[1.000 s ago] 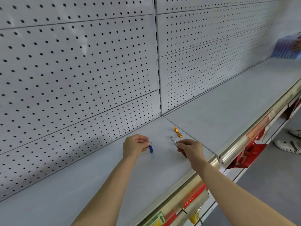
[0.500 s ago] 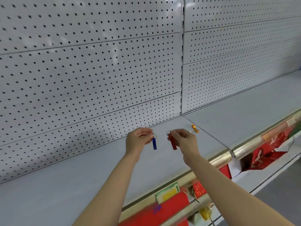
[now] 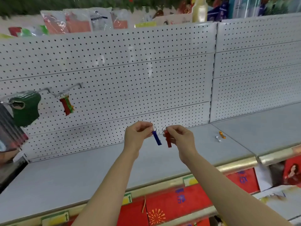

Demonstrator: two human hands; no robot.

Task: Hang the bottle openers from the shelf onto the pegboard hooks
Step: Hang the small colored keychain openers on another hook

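My left hand (image 3: pixel 137 135) pinches the key ring of a blue bottle opener (image 3: pixel 157 138), which hangs below my fingers. My right hand (image 3: pixel 180 139) pinches the ring of a red bottle opener (image 3: pixel 168 140) right beside it. Both hands are raised above the grey shelf (image 3: pixel 81 173), in front of the white pegboard (image 3: pixel 130 79). An orange bottle opener (image 3: pixel 222 134) and a silver one (image 3: pixel 218 139) lie on the shelf to the right. At the left, a pegboard hook (image 3: pixel 70 89) carries a bunch of red, green and orange openers (image 3: pixel 67 104).
A second hook (image 3: pixel 40 90) further left holds green bottle-shaped openers (image 3: pixel 26 108). Dark packaged goods (image 3: pixel 9 128) stand at the far left edge. Packaged goods line the top of the pegboard. Red boxes (image 3: pixel 179 203) fill the shelf below the gold-trimmed front edge.
The view has swung up and to the left, bringing the hooks with hung openers into sight. Both hands have risen slightly and keep holding the blue and red openers.
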